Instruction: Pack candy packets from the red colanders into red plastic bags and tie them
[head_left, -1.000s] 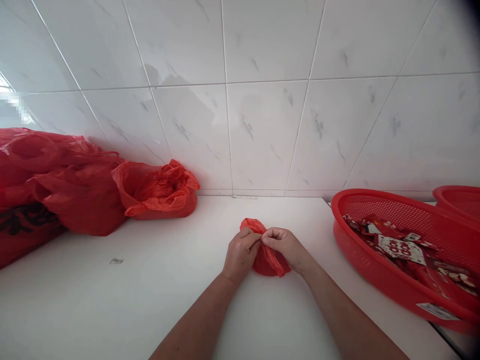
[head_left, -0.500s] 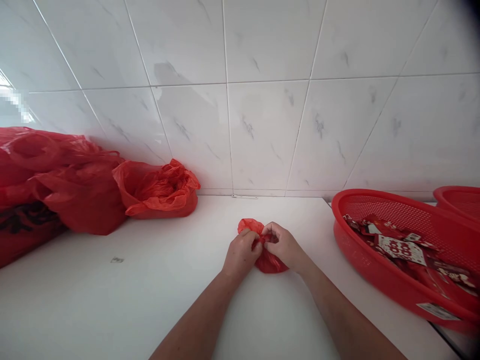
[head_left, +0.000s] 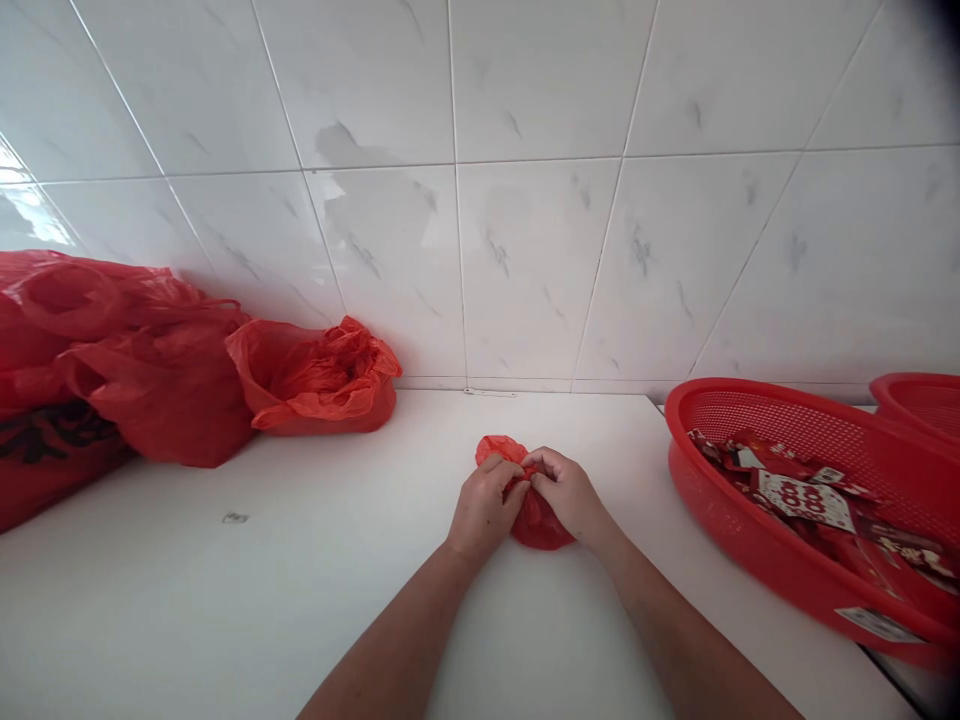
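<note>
A small red plastic bag [head_left: 541,522] lies on the white table straight in front of me, gathered at its neck. My left hand [head_left: 486,500] pinches the gathered neck from the left, thumb and fingers closed on the film. From the right, my right hand [head_left: 566,490] grips the same neck, its fingertips nearly meeting those of the left. The loose mouth of the bag fans out beyond my fingers, and the filled part rests on the near side. What the bag contains is hidden, and my fingers cover most of the neck.
A red perforated basket [head_left: 720,540] with several red packets [head_left: 806,498] stands at the right, another red basket [head_left: 919,400] behind it. Filled red bags [head_left: 165,390] and an opened red bag [head_left: 322,400] sit at the left by the tiled wall [head_left: 525,260]. A small scrap [head_left: 235,518] lies on the table.
My fingertips have come closer together at the bag's neck, the right hand's fingers shifting slightly inward. The bag stays in the same place.
</note>
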